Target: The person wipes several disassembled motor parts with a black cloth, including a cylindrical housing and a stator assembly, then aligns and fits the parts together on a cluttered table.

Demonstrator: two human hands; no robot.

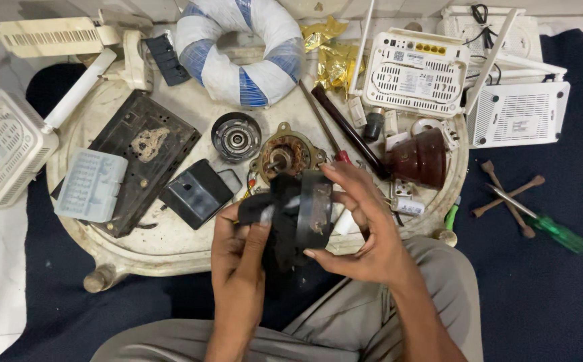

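Head view: right hand [362, 221] fingers grip a dark round housing [315, 208] upright; left hand [238, 241] fingers press a black cloth [275, 208] against its left face.

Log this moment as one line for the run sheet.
left hand: wipes with black cloth | right hand: holds dark ring-shaped housing | behind: motor stator, green screwdriver

You have a dark, round metal housing [315, 209] tilted on its edge, just below the rusty motor core [286, 155]. A black cloth [279, 214] is pressed against the housing's left side, bunched and hanging down.
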